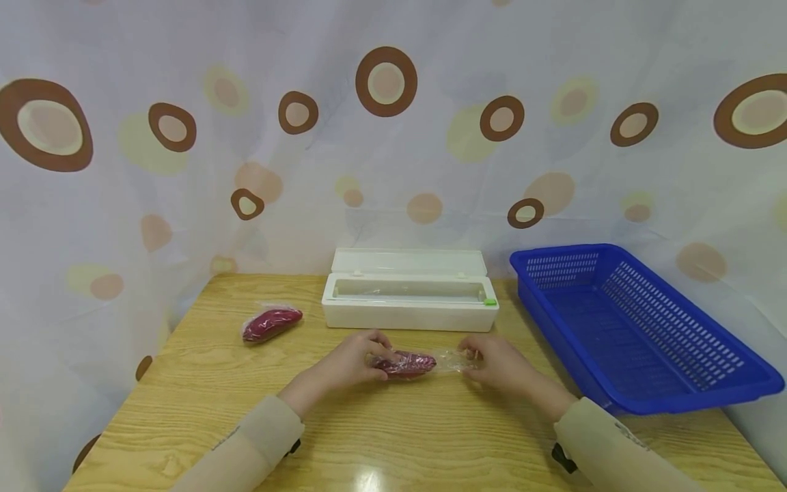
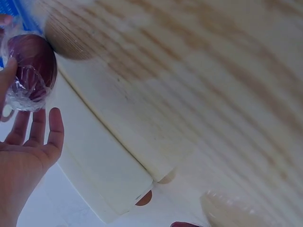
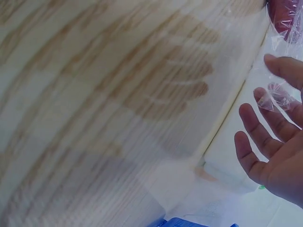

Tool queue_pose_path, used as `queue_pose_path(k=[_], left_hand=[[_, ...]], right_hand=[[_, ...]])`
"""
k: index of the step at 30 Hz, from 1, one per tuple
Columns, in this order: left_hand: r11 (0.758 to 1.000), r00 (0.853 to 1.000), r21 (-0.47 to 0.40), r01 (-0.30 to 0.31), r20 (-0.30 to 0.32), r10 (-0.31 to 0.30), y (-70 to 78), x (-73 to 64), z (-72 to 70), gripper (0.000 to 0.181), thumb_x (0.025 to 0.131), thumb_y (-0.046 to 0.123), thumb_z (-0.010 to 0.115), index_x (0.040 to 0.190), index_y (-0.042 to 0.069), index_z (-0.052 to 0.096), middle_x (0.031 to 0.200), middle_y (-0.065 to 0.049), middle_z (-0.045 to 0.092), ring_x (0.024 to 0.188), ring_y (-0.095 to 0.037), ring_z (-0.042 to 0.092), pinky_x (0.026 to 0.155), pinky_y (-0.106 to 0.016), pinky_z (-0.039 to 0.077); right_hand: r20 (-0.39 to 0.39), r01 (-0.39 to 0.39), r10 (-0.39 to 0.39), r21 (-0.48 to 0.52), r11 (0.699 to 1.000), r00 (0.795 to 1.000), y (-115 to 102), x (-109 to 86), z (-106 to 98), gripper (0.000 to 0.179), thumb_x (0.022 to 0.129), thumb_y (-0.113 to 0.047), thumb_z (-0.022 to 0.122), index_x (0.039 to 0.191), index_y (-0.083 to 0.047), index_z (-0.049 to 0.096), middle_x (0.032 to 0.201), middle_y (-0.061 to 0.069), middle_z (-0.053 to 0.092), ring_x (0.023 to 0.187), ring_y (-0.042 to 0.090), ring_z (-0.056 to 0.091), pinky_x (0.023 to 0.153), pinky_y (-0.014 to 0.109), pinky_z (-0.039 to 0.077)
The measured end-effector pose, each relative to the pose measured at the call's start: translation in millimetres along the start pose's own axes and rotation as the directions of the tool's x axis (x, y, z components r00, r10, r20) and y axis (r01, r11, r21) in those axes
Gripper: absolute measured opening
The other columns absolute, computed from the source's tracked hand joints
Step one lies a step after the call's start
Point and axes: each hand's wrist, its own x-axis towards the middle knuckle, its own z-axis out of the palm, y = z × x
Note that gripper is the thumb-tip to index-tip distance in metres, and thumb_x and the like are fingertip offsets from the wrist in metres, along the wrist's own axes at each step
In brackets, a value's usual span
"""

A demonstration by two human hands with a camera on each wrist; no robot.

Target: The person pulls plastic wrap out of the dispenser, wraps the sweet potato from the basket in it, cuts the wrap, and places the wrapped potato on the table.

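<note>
A reddish-purple sweet potato (image 1: pixel 407 365), wrapped in clear cling film, lies across the middle of the table. My left hand (image 1: pixel 363 357) holds its left end; the left wrist view shows the thumb pressed on the film, the lower fingers spread off it. From the right end a loose, twisted tail of film (image 1: pixel 451 360) sticks out towards my right hand (image 1: pixel 501 362). In the right wrist view that tail lies against the fingers (image 3: pixel 270 144), which are extended, with the thumb apart from them. A second wrapped sweet potato (image 1: pixel 272 324) rests at the left.
Behind the hands stands a white cling film dispenser (image 1: pixel 408 319), its lid raised and a green slider (image 1: pixel 490 302) at its right end. A blue perforated basket (image 1: pixel 562 335) sits on the right side of the wooden table (image 1: pixel 393 437). A patterned curtain (image 1: pixel 430 157) hangs behind.
</note>
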Motion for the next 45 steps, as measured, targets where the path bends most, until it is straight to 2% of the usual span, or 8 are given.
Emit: queue_pose_path(k=[7,13,20,24,30,35,40,45], left_hand=[[1.000,1.000,0.024,-0.010,-0.001,0.011,-1.2,0.9,0.3,0.027,0.080,0.015,0.075,0.107,0.015,0.072,0.114,-0.001,0.058,0.106,-0.019,0.056,0.093,-0.034,0.048],[1.000,1.000,0.024,-0.005,-0.006,0.006,-2.7,1.6,1.0,0.028,0.080,0.015,0.075,0.108,0.014,0.072,0.115,-0.002,0.059,0.107,-0.020,0.056,0.094,-0.034,0.047],[0.998,1.000,0.069,-0.001,0.002,0.001,-3.6,3.5,1.7,0.027,0.081,0.019,0.074,0.108,0.017,0.072,0.116,-0.002,0.059,0.108,-0.019,0.055,0.094,-0.035,0.046],[0.997,1.000,0.073,0.005,0.005,-0.006,-2.7,4.6,1.8,0.028,0.082,0.020,0.073,0.110,0.016,0.071,0.117,-0.003,0.059,0.109,-0.020,0.055,0.095,-0.036,0.046],[0.996,1.000,0.092,-0.001,0.004,0.001,-1.8,6.6,2.1,0.029,0.082,0.021,0.073,0.110,0.016,0.070,0.118,-0.003,0.059,0.110,-0.020,0.055,0.096,-0.037,0.045],[0.995,1.000,0.094,-0.016,0.003,0.015,-1.2,10.4,3.9,0.031,0.082,0.021,0.074,0.112,0.014,0.070,0.117,-0.003,0.061,0.109,-0.019,0.056,0.095,-0.036,0.046],[0.990,0.998,0.128,-0.058,0.000,0.059,-0.7,14.5,7.2,0.031,0.082,0.021,0.074,0.112,0.013,0.070,0.115,-0.002,0.062,0.107,-0.018,0.057,0.095,-0.034,0.046],[0.986,0.998,0.154,-0.065,-0.004,0.067,3.0,16.8,8.7,0.033,0.081,0.021,0.074,0.111,0.011,0.067,0.113,-0.002,0.064,0.106,-0.017,0.058,0.095,-0.033,0.046]], right_hand=[[-0.071,0.011,-0.013,-0.025,1.000,0.997,-3.6,-1.2,-0.7,0.013,0.077,-0.007,0.072,0.088,-0.010,0.067,0.084,-0.003,0.061,0.077,0.011,0.055,0.069,0.031,0.048],[-0.160,0.075,-0.081,-0.045,0.996,0.984,-11.3,1.5,-3.6,0.011,0.079,-0.009,0.073,0.087,-0.012,0.066,0.091,-0.002,0.060,0.086,0.017,0.059,0.076,0.035,0.052],[-0.193,0.181,-0.174,0.020,0.983,0.966,-20.4,10.2,-3.2,0.011,0.081,0.001,0.065,0.088,-0.007,0.062,0.083,0.001,0.061,0.075,0.013,0.061,0.060,0.025,0.053],[-0.202,0.229,-0.216,0.043,0.973,0.955,-25.4,15.9,-1.4,0.010,0.082,0.001,0.063,0.089,-0.007,0.062,0.082,0.002,0.062,0.074,0.011,0.059,0.059,0.021,0.050],[-0.172,0.209,-0.193,0.079,0.975,0.966,-35.7,20.5,-0.3,0.010,0.084,-0.001,0.061,0.091,-0.008,0.064,0.085,0.003,0.063,0.076,0.009,0.057,0.061,0.021,0.050],[-0.167,0.199,-0.173,0.155,0.968,0.971,-42.3,23.3,4.9,0.010,0.086,-0.005,0.064,0.095,-0.006,0.066,0.087,0.000,0.064,0.078,0.010,0.059,0.063,0.027,0.053],[-0.147,0.197,-0.168,0.207,0.958,0.975,-45.2,26.8,11.9,0.019,0.085,-0.010,0.069,0.103,-0.004,0.066,0.086,-0.003,0.064,0.078,0.010,0.059,0.065,0.029,0.054],[-0.164,0.194,-0.158,0.238,0.952,0.974,-45.1,28.4,16.7,0.029,0.082,-0.007,0.070,0.109,-0.001,0.062,0.091,0.005,0.064,0.077,0.011,0.059,0.065,0.029,0.054]])
